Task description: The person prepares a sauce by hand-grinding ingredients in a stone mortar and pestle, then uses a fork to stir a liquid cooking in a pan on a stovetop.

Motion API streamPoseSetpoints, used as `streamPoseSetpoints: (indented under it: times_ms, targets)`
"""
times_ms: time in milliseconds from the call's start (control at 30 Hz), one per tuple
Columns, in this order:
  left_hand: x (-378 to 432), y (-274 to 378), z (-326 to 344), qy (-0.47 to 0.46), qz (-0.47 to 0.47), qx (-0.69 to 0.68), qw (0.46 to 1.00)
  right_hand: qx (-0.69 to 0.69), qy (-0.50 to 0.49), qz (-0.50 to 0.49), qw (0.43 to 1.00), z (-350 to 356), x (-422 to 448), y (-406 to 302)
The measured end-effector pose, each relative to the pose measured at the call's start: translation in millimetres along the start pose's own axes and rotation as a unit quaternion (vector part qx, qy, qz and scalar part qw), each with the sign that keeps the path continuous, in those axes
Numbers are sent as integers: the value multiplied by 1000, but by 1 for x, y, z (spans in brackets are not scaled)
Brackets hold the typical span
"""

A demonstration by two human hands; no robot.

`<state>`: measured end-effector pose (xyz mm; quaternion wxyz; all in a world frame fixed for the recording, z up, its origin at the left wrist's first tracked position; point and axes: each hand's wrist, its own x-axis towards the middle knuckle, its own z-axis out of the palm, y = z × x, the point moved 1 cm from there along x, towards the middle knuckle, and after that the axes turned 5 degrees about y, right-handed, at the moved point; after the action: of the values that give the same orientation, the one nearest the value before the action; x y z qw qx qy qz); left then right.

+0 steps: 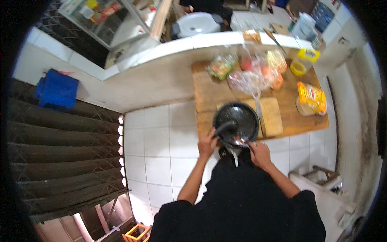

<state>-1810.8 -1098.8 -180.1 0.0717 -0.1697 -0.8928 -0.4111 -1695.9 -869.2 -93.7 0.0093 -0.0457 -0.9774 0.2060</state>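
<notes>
A black stone mortar (243,116) sits at the near edge of a wooden table (208,93), partly over a wooden cutting board (274,116). My left hand (207,144) grips the handle of a dark pestle (226,127), whose head rests inside the bowl. At the near right rim, my right hand (260,153) is closed on a thin utensil (246,143), apparently a spoon; its tip is hard to make out. Red bits (239,139) lie by that tip inside the mortar. Right of the bowl, a knife (259,113) lies on the board.
Bagged vegetables (223,66) and other plastic bags (246,81) fill the table's back. A yellow-lidded container (304,62) and a yellow pouch (312,95) stand at right. Behind runs a tiled ledge (181,42) with another knife (273,39). Someone in dark clothing is beyond it.
</notes>
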Motion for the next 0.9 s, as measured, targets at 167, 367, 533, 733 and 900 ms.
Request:
streamPoseSetpoints:
  times_ms: [167,367,533,733,900]
  targets:
    - [7,23,-18,0,-28,57,998,78,76,14,994,-4,-1,13]
    - [12,20,-14,9,-17,56,998,163,154,109,969,2,11,42]
    - [10,20,-14,23,-43,49,998,133,98,80,983,35,22,70]
    - [6,24,-15,36,-64,12,997,177,87,186,962,35,29,73]
    - [1,20,-16,39,-67,4,997,200,132,193,952,35,28,79]
